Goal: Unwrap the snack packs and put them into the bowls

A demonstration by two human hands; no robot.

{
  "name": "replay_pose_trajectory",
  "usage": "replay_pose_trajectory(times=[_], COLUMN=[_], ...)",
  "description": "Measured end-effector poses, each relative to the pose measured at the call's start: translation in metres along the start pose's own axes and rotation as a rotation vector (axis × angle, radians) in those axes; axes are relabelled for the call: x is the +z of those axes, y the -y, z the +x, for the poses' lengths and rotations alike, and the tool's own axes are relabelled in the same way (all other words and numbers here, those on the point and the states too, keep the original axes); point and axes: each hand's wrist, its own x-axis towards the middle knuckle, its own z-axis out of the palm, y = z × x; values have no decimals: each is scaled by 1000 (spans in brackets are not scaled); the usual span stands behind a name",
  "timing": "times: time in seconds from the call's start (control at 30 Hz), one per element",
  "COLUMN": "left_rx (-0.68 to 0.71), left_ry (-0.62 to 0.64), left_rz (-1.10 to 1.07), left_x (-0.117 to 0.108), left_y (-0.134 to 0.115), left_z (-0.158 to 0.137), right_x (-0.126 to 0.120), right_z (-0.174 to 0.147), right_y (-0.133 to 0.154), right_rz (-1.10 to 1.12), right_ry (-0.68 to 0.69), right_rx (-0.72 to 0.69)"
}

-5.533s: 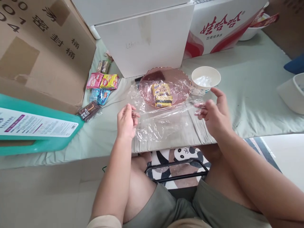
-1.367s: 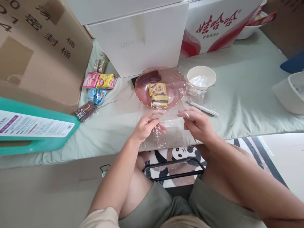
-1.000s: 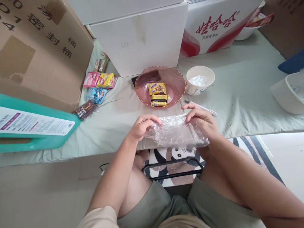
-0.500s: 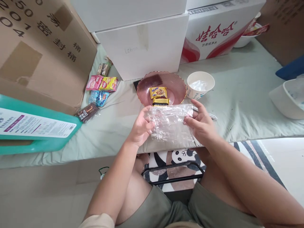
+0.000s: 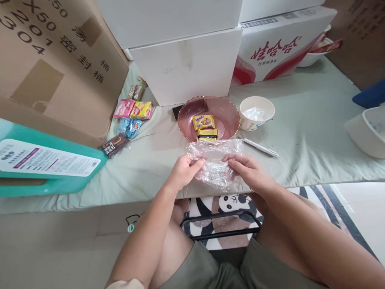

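A clear crinkled plastic bag point(image 5: 215, 176) is stretched between my two hands above the front edge of the cloth. My left hand point(image 5: 185, 170) pinches its left side, thumb on top. On the right side, my right hand point(image 5: 248, 170) grips it between thumb and fingers. Just beyond the bag sits a pink ribbed glass bowl point(image 5: 227, 114) with a gold rim. Two small yellow snack packets point(image 5: 203, 121) lie in the bowl, the nearer one close to the bag's top edge. Right of the bowl stands a paper cup point(image 5: 257, 122) with clear plastic inside. A white pen-like stick point(image 5: 261, 147) lies in front of the cup.
Several wrapped snacks point(image 5: 132, 110) lie at the left, beside a large cardboard box point(image 5: 69, 88) and a green jug point(image 5: 75, 182). White boxes point(image 5: 186, 68) stand behind the bowl. A white container point(image 5: 365, 134) is at the right edge. Below is a black metal bar point(image 5: 222, 233).
Both hands have come down and closer together with the plastic bag. My right fingers, spread before, are now closed on it, and the white stick is uncovered. The view has shifted slightly.
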Motion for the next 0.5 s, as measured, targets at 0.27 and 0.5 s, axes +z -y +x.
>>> replay_pose_trajectory(times=[0.27, 0.5], left_rx=[51, 215], left_ry=[33, -39], left_rz=[-254, 66], left_x=[-11, -16], left_y=[-10, -4], left_z=[0, 2], right_x=[-5, -8], right_z=[-1, 4], right_y=[0, -5], right_rz=[148, 114], right_ry=[-126, -183], right_rx=[-148, -201])
